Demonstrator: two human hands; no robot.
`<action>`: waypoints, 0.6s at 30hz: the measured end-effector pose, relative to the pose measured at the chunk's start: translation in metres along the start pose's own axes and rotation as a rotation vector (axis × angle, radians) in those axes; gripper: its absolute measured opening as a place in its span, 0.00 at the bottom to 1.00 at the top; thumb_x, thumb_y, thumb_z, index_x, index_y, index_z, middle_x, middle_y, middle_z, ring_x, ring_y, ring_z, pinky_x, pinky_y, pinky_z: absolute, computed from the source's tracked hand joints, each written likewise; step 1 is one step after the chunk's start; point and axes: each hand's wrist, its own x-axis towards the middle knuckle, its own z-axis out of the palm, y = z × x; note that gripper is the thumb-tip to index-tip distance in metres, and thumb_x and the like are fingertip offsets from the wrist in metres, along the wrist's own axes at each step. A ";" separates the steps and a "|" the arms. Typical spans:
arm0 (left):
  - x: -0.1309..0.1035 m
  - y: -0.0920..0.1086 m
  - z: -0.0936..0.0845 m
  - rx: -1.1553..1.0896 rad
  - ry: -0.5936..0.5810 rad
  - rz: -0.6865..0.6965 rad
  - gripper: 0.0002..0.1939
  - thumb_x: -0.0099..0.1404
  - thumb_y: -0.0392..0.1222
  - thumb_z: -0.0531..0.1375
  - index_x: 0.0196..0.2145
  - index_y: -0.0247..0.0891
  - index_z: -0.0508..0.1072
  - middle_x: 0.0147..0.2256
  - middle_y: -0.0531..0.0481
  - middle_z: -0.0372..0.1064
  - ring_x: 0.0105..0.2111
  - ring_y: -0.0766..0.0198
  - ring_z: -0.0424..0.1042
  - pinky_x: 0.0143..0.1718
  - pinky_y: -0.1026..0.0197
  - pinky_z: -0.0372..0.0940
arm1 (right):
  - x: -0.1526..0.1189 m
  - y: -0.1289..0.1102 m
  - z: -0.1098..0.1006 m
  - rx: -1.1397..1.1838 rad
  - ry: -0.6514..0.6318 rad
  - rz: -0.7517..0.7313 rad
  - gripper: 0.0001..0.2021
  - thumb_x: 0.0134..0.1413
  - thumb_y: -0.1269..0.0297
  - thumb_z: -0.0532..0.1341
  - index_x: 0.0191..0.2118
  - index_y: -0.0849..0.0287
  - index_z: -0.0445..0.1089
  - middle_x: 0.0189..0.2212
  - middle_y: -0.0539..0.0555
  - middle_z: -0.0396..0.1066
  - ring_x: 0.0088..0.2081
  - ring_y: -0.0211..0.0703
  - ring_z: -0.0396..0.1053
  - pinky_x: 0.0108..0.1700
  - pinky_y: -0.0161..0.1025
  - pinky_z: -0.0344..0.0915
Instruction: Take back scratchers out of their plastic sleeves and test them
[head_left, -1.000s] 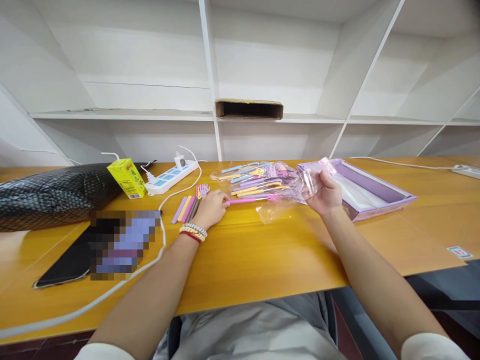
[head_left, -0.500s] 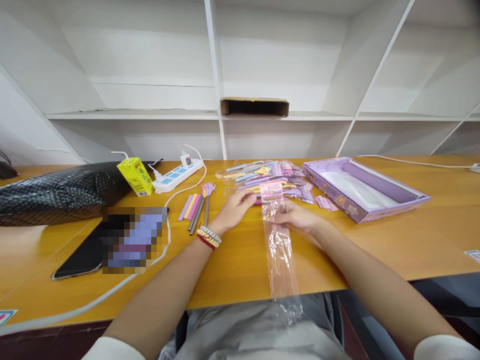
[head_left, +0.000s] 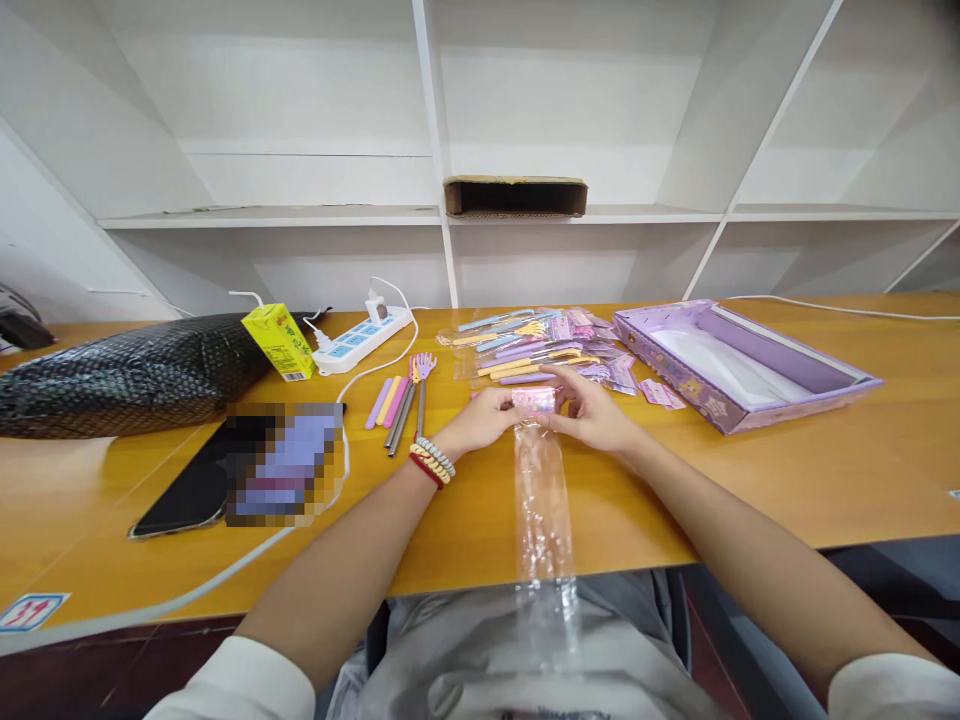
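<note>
A long clear plastic bag (head_left: 541, 500) with a pink printed card (head_left: 534, 402) at its top hangs down over the table's front edge. My left hand (head_left: 486, 418) pinches the card's left side. On its right side, my right hand (head_left: 589, 412) holds the top of the bag between thumb and fingers. Just beyond my hands lies a pile of bagged pastel sticks (head_left: 525, 345). Left of my left hand are loose pink, yellow and purple handles (head_left: 387, 402), grey metal rods (head_left: 401, 420) and small hand-shaped heads (head_left: 424, 367).
An open purple box (head_left: 720, 405) sits at the right, with small pink cards (head_left: 660, 393) beside it. Farther left are a white power strip (head_left: 364, 340), a yellow drink carton (head_left: 277, 342), a black wrapped bundle (head_left: 127, 370) and a black phone (head_left: 202, 480). A white cable crosses the table.
Both hands now hold the card end of the bag, one on each side. My left hand has moved right onto it, and my right hand has shifted up to the card. The view has shifted slightly.
</note>
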 end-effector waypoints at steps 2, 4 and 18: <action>-0.001 0.001 0.002 -0.004 -0.060 0.025 0.15 0.59 0.48 0.58 0.37 0.34 0.74 0.36 0.47 0.72 0.38 0.59 0.68 0.42 0.58 0.61 | 0.000 -0.003 0.000 -0.065 -0.036 -0.051 0.24 0.49 0.57 0.61 0.53 0.58 0.63 0.43 0.56 0.70 0.37 0.40 0.68 0.38 0.37 0.64; -0.001 0.002 0.004 -0.007 -0.082 0.033 0.16 0.60 0.48 0.57 0.40 0.34 0.73 0.39 0.46 0.72 0.41 0.58 0.68 0.45 0.57 0.60 | 0.000 -0.005 0.000 -0.147 -0.058 -0.075 0.18 0.51 0.58 0.59 0.48 0.59 0.68 0.41 0.55 0.72 0.37 0.40 0.68 0.39 0.37 0.63; 0.000 -0.007 0.005 0.070 -0.150 -0.023 0.16 0.59 0.48 0.57 0.41 0.34 0.71 0.39 0.46 0.71 0.40 0.59 0.68 0.43 0.57 0.61 | 0.002 0.008 0.001 -0.132 0.174 0.033 0.11 0.53 0.66 0.55 0.43 0.59 0.62 0.26 0.49 0.69 0.23 0.35 0.62 0.28 0.33 0.59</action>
